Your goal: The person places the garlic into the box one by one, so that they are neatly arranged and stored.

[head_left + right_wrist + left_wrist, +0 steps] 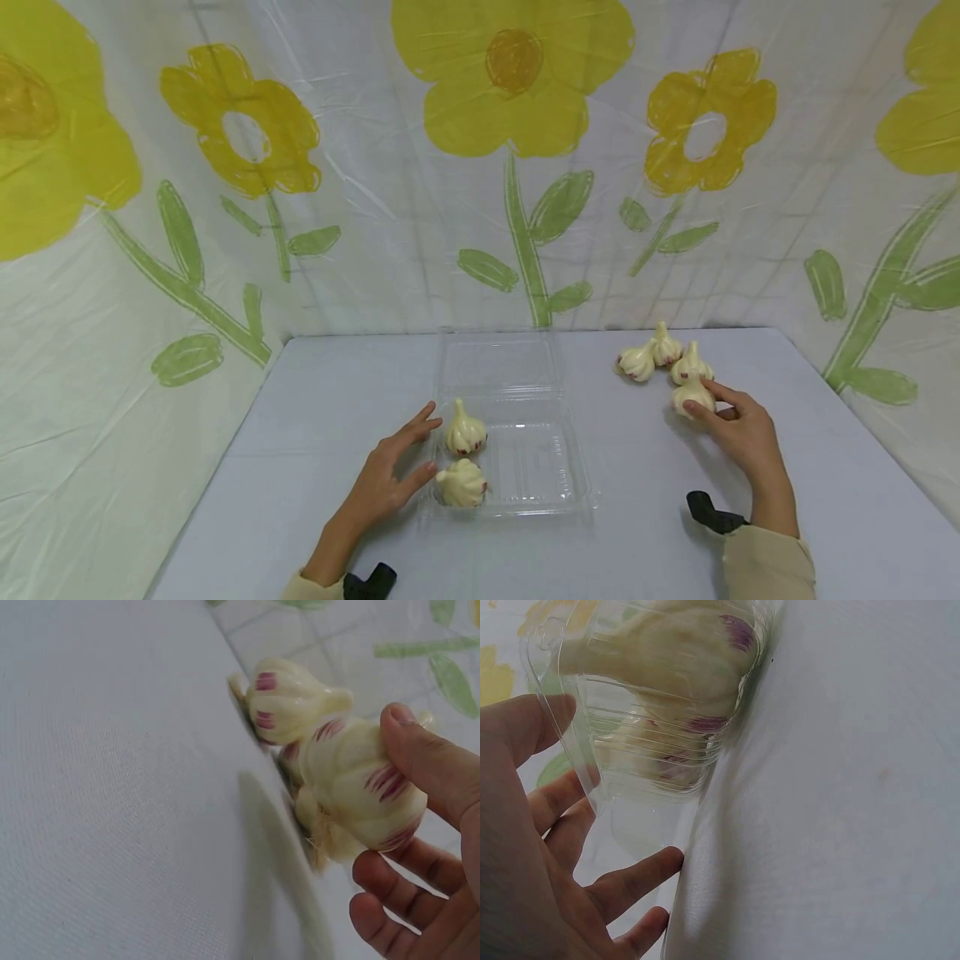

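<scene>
My right hand pinches a garlic bulb between thumb and fingers. The bulb is cream with purple streaks, and in the right wrist view it hangs above the white table with its shadow below. Behind it in the head view is a group of garlic bulbs. My left hand is at the left rim of a clear plastic container, thumb and fingers spread along it. Inside, at the left, one garlic bulb stands upright and another garlic bulb lies tilted in front of it.
The container's clear lid is folded back toward the far edge of the white table. A flower-printed plastic curtain rises behind the table and along both sides. A black wrist mount sits at the right sleeve.
</scene>
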### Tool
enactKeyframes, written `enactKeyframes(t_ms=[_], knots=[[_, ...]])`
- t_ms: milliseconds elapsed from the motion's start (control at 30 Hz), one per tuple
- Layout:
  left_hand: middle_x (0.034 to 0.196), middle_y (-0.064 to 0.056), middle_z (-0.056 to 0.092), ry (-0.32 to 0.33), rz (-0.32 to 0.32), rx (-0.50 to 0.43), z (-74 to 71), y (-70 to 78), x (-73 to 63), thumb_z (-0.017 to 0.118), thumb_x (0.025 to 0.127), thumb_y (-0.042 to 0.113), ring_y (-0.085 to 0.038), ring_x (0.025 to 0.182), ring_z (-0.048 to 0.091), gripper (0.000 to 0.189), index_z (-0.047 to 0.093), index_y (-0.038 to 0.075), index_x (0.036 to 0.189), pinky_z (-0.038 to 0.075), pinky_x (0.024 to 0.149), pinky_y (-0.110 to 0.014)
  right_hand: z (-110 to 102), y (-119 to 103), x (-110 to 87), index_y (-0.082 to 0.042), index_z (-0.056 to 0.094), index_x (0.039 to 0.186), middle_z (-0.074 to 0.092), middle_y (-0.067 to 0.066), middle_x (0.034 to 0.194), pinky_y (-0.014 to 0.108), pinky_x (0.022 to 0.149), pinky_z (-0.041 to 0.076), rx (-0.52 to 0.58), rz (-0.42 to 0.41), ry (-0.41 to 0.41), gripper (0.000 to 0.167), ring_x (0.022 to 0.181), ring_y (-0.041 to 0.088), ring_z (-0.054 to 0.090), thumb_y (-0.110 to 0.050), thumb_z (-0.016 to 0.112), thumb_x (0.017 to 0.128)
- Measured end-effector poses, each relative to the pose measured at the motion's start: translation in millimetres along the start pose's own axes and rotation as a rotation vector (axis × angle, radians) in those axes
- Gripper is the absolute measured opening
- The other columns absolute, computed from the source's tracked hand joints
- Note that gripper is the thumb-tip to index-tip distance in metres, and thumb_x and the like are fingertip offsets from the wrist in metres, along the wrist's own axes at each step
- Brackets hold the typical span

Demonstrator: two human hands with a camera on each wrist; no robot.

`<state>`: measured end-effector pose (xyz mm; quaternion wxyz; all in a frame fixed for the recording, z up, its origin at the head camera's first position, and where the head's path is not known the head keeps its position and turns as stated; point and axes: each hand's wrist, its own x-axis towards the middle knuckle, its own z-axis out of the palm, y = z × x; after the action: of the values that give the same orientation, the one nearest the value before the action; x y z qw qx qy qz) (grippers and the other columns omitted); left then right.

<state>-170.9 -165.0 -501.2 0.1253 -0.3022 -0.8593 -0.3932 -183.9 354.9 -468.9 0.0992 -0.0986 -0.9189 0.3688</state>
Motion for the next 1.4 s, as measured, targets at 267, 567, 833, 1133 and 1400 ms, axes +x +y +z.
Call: enactKeyframes(t_ms=[267, 567, 833, 1133, 1400], knots=[[0.163, -0.011, 0.041, 0.001, 0.001, 0.009, 1.3, -2.5, -0.5, 0.071, 0.092, 0.012, -0.031, 0.137, 0.056, 0.060, 0.051, 0.014, 0.149, 0.052, 0.105, -0.048, 1.3, -5.0, -0.4, -0.011, 0.055, 0.147, 0.061, 0.024, 0.131, 0.023, 0.059, 0.044, 0.013, -0.036, 0.000, 0.066, 0.074, -0.009, 0.049, -0.043, 0.074, 0.093], [0.162, -0.014, 0.042, -0.005, -0.008, 0.000, 0.5, -0.8, 0.3, 0.071, 0.092, 0.014, -0.031, 0.141, 0.052, 0.059, 0.052, 0.011, 0.148, 0.051, 0.107, -0.047, 4.0, -12.6, 0.4, -0.011, 0.058, 0.145, 0.061, 0.025, 0.132, 0.023, 0.060, 0.044, 0.025, -0.051, -0.004, 0.064, 0.076, -0.008, 0.049, -0.043, 0.075, 0.092], [0.162, -0.011, 0.041, -0.007, -0.016, 0.003, 1.0, -2.1, 0.1, 0.071, 0.092, 0.015, -0.024, 0.146, 0.047, 0.059, 0.053, 0.012, 0.148, 0.049, 0.109, -0.048, 6.0, -23.8, -0.3, -0.012, 0.058, 0.145, 0.061, 0.023, 0.132, 0.024, 0.060, 0.045, 0.022, -0.064, -0.016, 0.064, 0.081, -0.003, 0.050, -0.044, 0.075, 0.092], [0.163, -0.010, 0.041, -0.008, -0.014, 0.000, 1.5, -3.8, 0.1, 0.071, 0.092, 0.015, -0.027, 0.144, 0.049, 0.060, 0.052, 0.014, 0.149, 0.051, 0.107, -0.046, 4.4, -33.1, -2.1, -0.012, 0.058, 0.145, 0.063, 0.019, 0.129, 0.024, 0.060, 0.046, 0.013, -0.092, -0.015, 0.065, 0.083, 0.003, 0.052, -0.046, 0.074, 0.092], [0.161, -0.013, 0.042, 0.001, -0.010, 0.000, 2.5, -5.6, -0.5, 0.071, 0.092, 0.014, -0.026, 0.145, 0.047, 0.058, 0.053, 0.011, 0.147, 0.051, 0.107, -0.047, 3.2, -42.2, -2.7, -0.013, 0.060, 0.143, 0.067, 0.015, 0.119, 0.023, 0.061, 0.047, 0.023, -0.160, 0.008, 0.061, 0.079, -0.004, 0.053, -0.041, 0.076, 0.092]])
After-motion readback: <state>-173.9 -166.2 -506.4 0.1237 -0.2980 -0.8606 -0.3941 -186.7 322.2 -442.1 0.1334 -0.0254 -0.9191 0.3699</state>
